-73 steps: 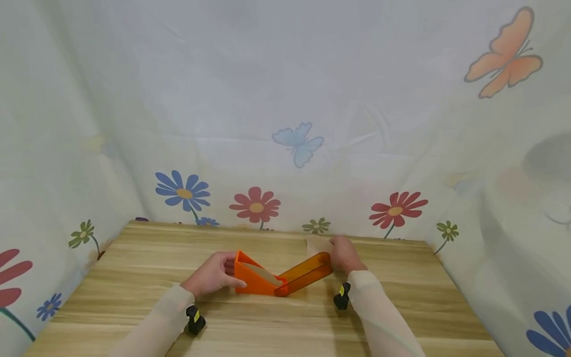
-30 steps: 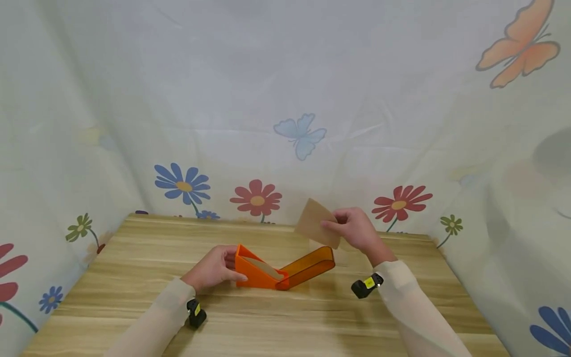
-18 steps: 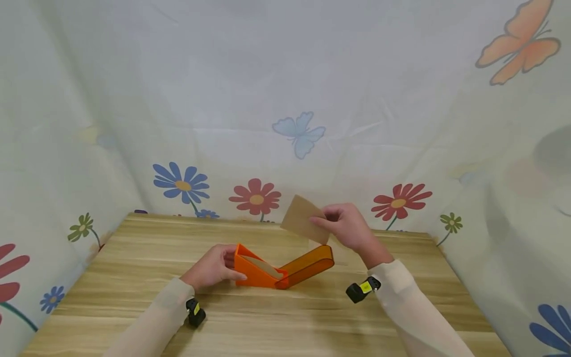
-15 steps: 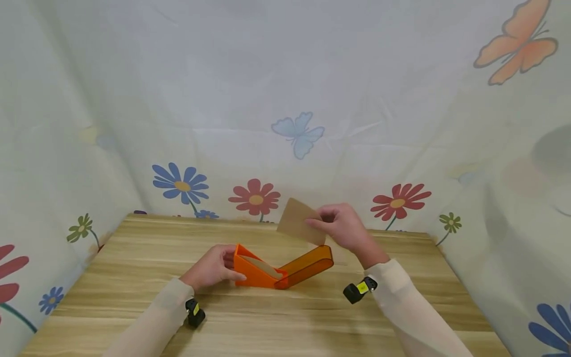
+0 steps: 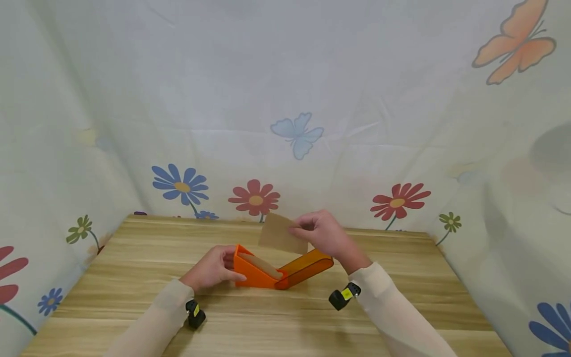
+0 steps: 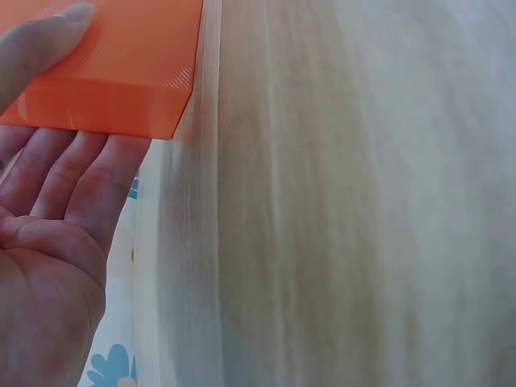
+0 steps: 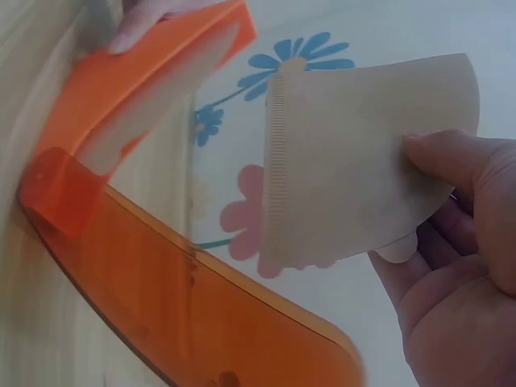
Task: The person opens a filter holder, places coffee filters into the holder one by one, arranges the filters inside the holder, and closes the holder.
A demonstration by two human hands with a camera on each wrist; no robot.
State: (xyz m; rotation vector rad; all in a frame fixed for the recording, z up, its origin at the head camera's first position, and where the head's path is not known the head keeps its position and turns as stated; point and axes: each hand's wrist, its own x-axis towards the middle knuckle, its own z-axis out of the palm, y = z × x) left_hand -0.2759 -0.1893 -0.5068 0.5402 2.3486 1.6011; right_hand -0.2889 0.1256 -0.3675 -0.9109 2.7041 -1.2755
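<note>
An orange box-shaped filter holder (image 5: 252,275) stands on the table, its amber see-through lid (image 5: 308,267) swung down to the right. Brown paper coffee filters (image 5: 259,264) lie inside it. My left hand (image 5: 214,267) grips the holder's left end, thumb on the near side and fingers behind; the left wrist view has the orange wall (image 6: 105,72) between them. Above and behind the lid, my right hand (image 5: 325,235) pinches a brown coffee filter (image 5: 278,233) by its right part. In the right wrist view this filter (image 7: 347,161) shows a crimped edge, apart from the holder.
The wood-grain table (image 5: 250,322) extends around the holder. Behind it hangs a pale curtain (image 5: 214,99) printed with flowers and butterflies. A black wrist camera (image 5: 343,296) hangs below my right wrist, close to the lid.
My right hand has lifted the coffee filter from behind the lid, then carried it left and a little lower toward the holder. The left hand and holder have stayed in place.
</note>
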